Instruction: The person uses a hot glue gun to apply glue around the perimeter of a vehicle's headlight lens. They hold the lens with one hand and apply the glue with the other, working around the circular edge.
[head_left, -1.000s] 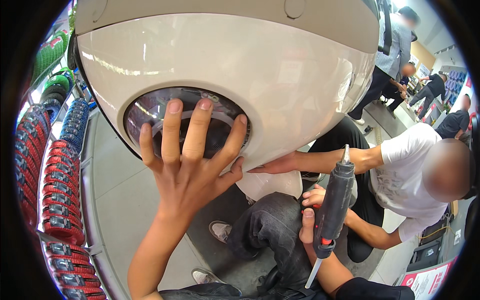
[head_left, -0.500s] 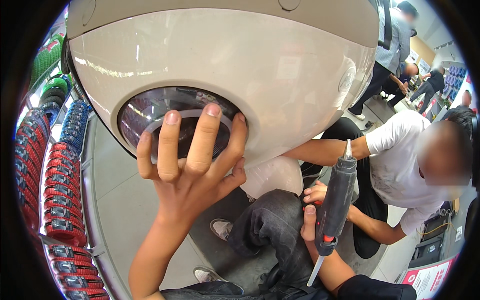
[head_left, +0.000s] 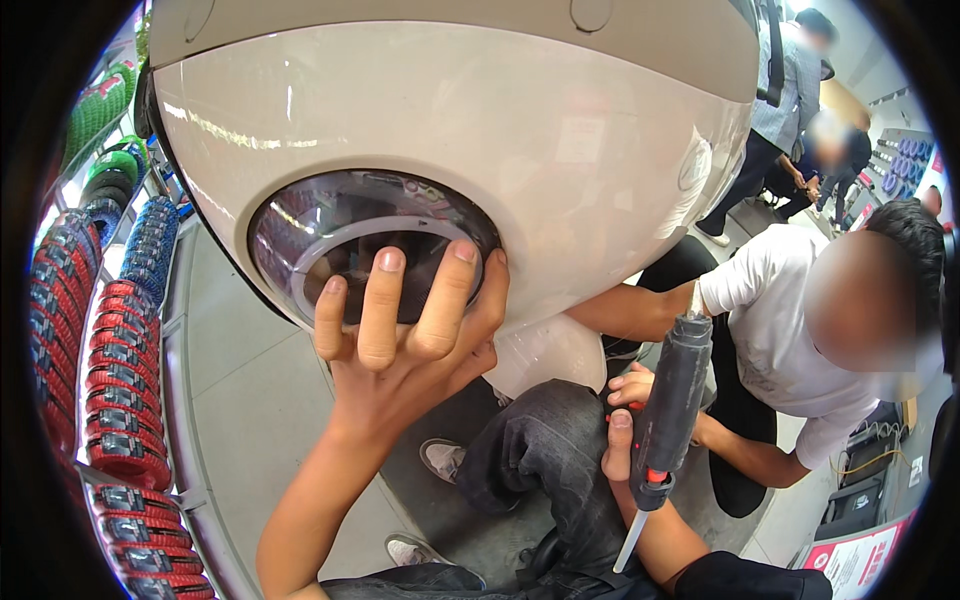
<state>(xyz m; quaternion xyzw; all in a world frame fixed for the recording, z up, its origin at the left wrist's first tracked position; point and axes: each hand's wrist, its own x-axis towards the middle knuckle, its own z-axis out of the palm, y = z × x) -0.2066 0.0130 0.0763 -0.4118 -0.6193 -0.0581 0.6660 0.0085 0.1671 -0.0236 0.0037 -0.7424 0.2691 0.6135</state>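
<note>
Fingers [head_left: 385, 300] of the left hand [head_left: 400, 350] are pressing, spread, on the round headlight lens [head_left: 340, 235] in the cream panel's [head_left: 450, 120] lower front, likely slippery, best rim-held; right hand [head_left: 622, 450] is gripping a screwdriver [head_left: 668, 400].

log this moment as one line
left hand: flat on headlight lens | right hand: gripping screwdriver | scooter body: overhead

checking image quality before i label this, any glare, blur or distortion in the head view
Head view: strong fisheye bending with a black rim; window glare streaks the cream shell and the round lens; the left hand and the right hand's screwdriver are sharp; the faces of people nearby are blurred.
</note>
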